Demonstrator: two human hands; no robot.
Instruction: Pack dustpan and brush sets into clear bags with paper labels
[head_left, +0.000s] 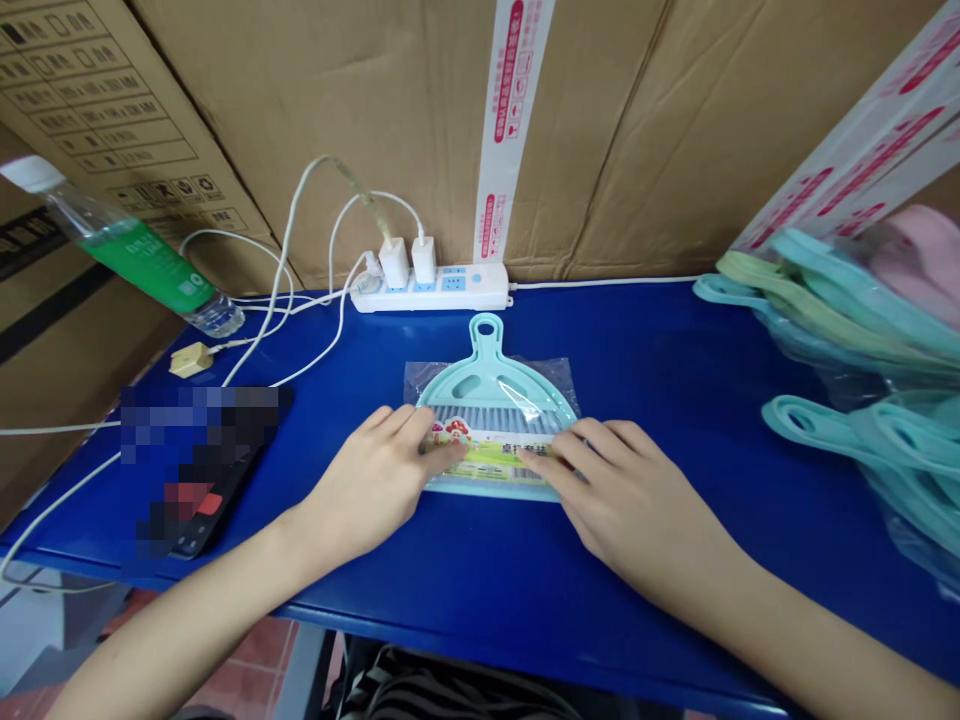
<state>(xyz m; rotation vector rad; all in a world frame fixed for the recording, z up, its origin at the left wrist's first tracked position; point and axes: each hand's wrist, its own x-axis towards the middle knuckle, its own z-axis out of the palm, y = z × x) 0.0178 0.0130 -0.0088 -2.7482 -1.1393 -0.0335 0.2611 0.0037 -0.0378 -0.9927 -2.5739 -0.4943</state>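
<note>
A light turquoise dustpan and brush set lies on the blue table, its looped handle pointing away from me. Clear plastic wrap and a yellow-green printed label cover its lower part. My left hand is closed on the left side of the packaged set, thumb across the label. At the right side, my right hand grips the label and wrap between thumb and fingers. The undersides of both hands' fingers are partly hidden.
Behind the set is a white power strip with chargers and cables. A bottle leans at left above a dark, blurred phone. More wrapped dustpans are piled at right. Cardboard stands behind the blue table.
</note>
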